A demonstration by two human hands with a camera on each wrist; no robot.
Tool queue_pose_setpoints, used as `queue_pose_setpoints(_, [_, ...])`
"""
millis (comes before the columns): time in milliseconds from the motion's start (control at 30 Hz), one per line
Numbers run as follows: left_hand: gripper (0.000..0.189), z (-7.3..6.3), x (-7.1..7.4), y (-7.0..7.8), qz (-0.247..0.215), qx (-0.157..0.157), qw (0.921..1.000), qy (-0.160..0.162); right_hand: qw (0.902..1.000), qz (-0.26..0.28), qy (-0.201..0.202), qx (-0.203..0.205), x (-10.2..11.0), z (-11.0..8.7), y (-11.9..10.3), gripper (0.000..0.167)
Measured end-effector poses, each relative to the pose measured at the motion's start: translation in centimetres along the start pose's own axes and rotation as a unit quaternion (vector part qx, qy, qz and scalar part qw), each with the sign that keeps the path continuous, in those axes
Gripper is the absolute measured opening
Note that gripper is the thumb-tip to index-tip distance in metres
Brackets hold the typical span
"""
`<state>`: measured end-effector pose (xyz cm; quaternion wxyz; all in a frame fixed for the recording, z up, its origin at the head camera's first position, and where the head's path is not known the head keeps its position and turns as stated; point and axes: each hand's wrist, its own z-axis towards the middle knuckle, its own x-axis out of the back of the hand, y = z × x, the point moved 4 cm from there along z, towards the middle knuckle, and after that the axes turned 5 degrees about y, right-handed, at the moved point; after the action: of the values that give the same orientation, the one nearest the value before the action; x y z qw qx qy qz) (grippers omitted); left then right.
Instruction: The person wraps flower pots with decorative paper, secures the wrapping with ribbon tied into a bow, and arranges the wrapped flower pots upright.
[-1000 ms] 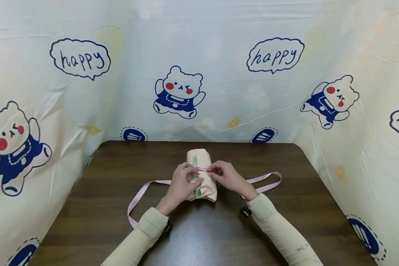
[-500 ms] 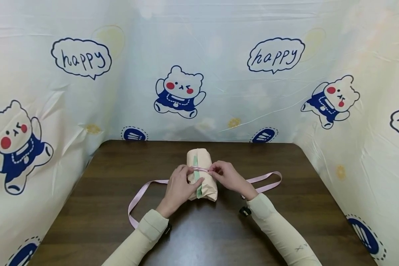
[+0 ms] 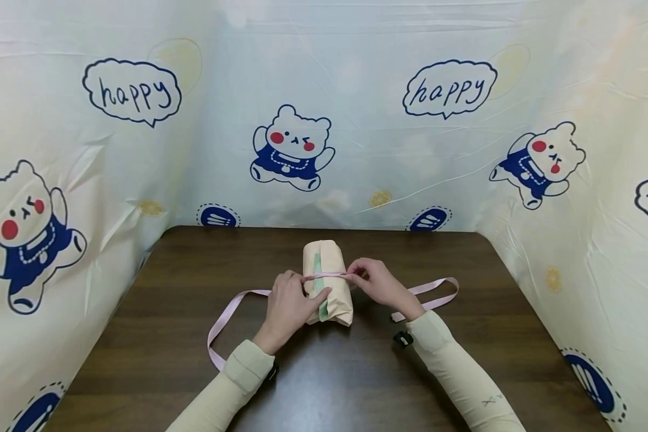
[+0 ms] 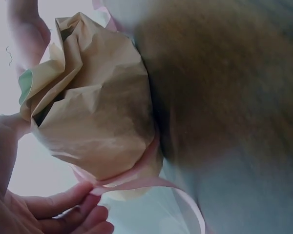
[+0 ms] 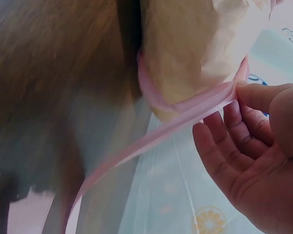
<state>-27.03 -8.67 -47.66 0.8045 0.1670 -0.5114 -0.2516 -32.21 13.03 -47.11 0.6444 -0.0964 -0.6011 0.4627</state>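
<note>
A bundle wrapped in tan paper (image 3: 332,258), with a green strip along its top, lies lengthwise on the table. A pink ribbon (image 3: 324,275) runs across the top of it. At the bundle's left side, my left hand (image 3: 290,309) holds the ribbon with its fingers, and the thumb rests on the paper. In the left wrist view the ribbon (image 4: 136,184) passes by those fingertips. On the right side, my right hand (image 3: 377,281) pinches the ribbon between thumb and fingers, as the right wrist view shows with the ribbon (image 5: 185,114) stretched beside the bundle (image 5: 185,48).
One loose ribbon tail (image 3: 221,324) curves over the dark wooden table (image 3: 324,384) on the left. Another tail (image 3: 432,294) loops on the right, behind my right wrist. A printed curtain (image 3: 356,54) encloses the back and sides.
My right hand has shifted slightly right and my left hand slightly left. The ribbon across the bundle's top now spans wider, straight between both hands.
</note>
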Motion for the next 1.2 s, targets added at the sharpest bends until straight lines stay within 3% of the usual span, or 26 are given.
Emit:
queue_pose_setpoints(333, [0.072, 0.3, 0.3, -0.5, 0.045, 0.045, 0.9974, -0.033, 0.9991, -0.014, 0.007, -0.040, 1.0, -0.7, 1.6, 0.008])
queue_pose_setpoints(500, [0.072, 0.6, 0.3, -0.5, 0.036, 0.054, 0.9964, -0.055, 0.9984, 0.003, -0.013, -0.055, 0.9, -1.0, 2.1, 0.014])
queue_pose_setpoints(667, [0.075, 0.7, 0.2, -0.9, 0.031, 0.069, 0.9945, -0.072, 0.9983, -0.014, -0.012, -0.056, 0.7, -1.1, 2.5, 0.012])
queue_pose_setpoints(1200, [0.075, 1.0, -0.1, -1.6, -0.008, 0.086, 0.9910, -0.103, 0.9963, -0.022, -0.036, -0.075, 0.1, -1.4, 3.5, 0.017])
